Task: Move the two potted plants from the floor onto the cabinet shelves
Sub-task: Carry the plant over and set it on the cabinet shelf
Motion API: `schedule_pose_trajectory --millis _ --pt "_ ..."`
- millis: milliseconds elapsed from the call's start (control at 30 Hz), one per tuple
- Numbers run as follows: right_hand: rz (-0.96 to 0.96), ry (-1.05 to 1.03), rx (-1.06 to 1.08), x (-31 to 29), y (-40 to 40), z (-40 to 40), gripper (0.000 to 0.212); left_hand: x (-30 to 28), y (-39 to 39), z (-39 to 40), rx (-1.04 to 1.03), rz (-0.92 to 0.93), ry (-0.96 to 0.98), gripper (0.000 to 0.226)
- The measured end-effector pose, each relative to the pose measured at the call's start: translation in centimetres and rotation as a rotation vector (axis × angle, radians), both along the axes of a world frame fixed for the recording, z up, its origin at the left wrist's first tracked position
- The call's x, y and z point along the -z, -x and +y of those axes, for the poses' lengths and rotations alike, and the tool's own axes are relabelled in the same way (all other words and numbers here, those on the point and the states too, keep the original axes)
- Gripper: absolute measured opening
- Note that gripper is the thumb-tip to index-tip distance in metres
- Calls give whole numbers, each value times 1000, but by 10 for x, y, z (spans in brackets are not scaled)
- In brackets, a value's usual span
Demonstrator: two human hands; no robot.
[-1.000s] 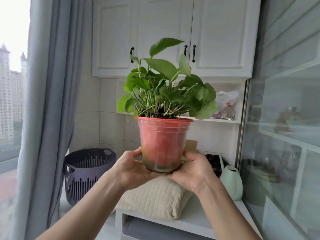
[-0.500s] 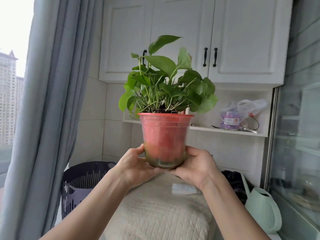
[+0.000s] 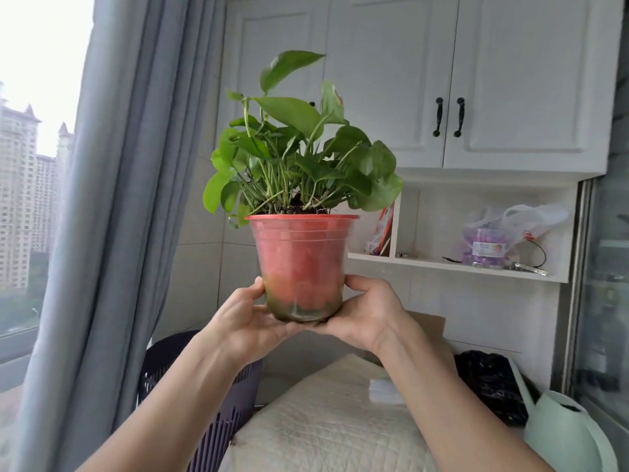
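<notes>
A grey curtain [image 3: 112, 199] hangs at the left, before white cabinets. The left hand [image 3: 248, 318] and the right hand [image 3: 367, 315] cup the base of the potted plant [image 3: 301, 264], upright in the air, left of the open shelf [image 3: 456, 267].

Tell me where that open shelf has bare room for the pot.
The shelf looks barest in the right compartment, between the divider and the plastic bag. Right of that it is crowded: bag and small clutter. The left compartment holds a leaning packet and is partly hidden by the potted plant.
</notes>
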State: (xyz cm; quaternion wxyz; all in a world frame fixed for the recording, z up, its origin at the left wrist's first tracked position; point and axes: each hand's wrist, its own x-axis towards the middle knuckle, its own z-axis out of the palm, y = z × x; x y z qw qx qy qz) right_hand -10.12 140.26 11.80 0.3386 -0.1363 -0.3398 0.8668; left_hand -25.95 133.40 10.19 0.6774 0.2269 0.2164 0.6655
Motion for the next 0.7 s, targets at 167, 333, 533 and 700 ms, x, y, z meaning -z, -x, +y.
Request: schedule_pose_trajectory --millis 167,333,533,700 --pt "15 4 -36 -4 21 6 56 -7 19 -2 -22 -15 -7 59" --pt "26 -14 -52 -9 33 18 55 -16 27 3 -17 -18 -40 62" --pt "69 -8 -49 -12 32 44 55 -20 24 22 -4 -27 -71 68" --pt "93 4 -65 -15 24 71 55 -24 17 53 6 -47 -71 72"
